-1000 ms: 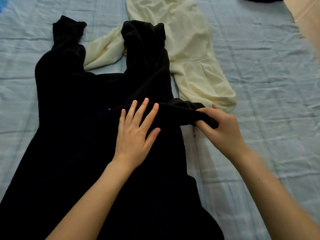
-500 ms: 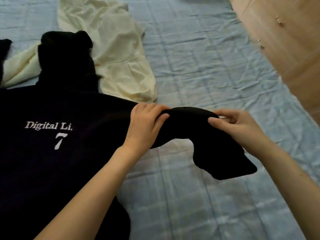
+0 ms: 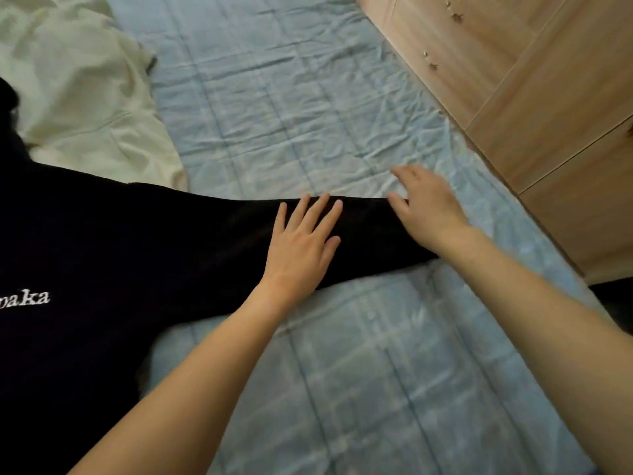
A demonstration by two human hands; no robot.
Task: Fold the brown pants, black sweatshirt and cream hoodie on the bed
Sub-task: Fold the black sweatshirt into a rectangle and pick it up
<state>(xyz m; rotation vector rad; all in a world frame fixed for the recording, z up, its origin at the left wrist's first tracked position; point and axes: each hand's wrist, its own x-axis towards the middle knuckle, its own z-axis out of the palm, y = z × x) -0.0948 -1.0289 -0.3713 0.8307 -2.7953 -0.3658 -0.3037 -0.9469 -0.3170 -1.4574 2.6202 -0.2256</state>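
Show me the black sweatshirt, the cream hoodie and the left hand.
black sweatshirt (image 3: 120, 255), head view, on its chest.
cream hoodie (image 3: 85, 97), head view, on its body.
left hand (image 3: 301, 245), head view, on its back.

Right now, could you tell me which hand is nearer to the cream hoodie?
Left. The left hand lies flat mid-sleeve on the black sweatshirt, closer to the cream hoodie; the right hand is farther, at the sleeve's end.

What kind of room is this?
Likely a bedroom: a bed with a wrinkled blue sheet, a wooden wardrobe beside it, and clothes laid out, a black sweatshirt and cream hoodie.
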